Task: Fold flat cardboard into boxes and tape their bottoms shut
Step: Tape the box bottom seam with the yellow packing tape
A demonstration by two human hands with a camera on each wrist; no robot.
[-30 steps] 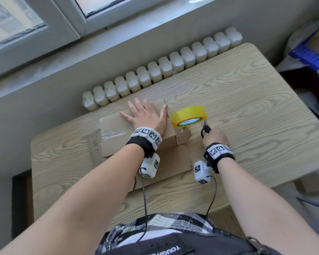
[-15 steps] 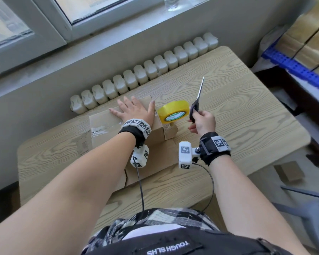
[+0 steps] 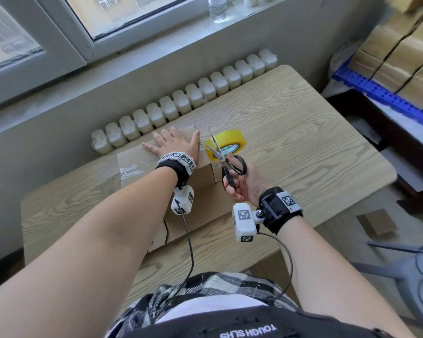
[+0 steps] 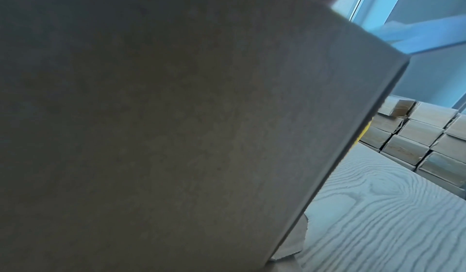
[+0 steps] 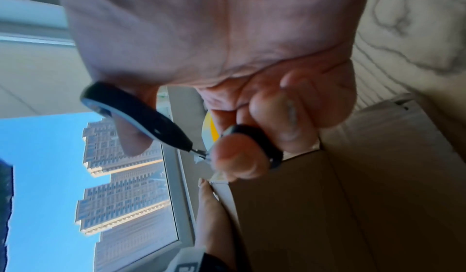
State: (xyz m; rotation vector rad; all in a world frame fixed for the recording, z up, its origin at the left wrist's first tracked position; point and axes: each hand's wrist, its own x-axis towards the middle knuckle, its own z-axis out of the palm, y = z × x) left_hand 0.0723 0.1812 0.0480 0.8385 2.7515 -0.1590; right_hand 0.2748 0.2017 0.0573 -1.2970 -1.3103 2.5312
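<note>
Brown cardboard fills the middle of your wooden table [image 3: 303,132]: one folded box [image 3: 137,162] sits there, bottom side up, with a shiny strip of clear tape across its left part. Your left hand [image 3: 175,145] lies flat on top of the box, fingers straight and spread, pressing it down. From the left wrist view you see only the plain side wall of that box [image 4: 176,126] close up, with the table running off to the right.

One roll of yellow tape [image 3: 226,146] rests on the table just beside the box's right end. Your right hand [image 3: 246,184] is clamped on one pair of black-handled scissors [image 3: 226,162]; the thumb goes through one loop and curled fingers through the other. The two blades stand slightly apart, with their tips pointing up and away from you, in front of the roll and close to the box's right edge. The right wrist view shows the same grip from below, the fingers [image 5: 285,116] wrapped round a black loop of the scissors [image 5: 141,116].

One white radiator [image 3: 181,106] runs along the table's far edge. Several stacks of brown boxes [image 3: 401,52] sit on a blue shelf at your right.
</note>
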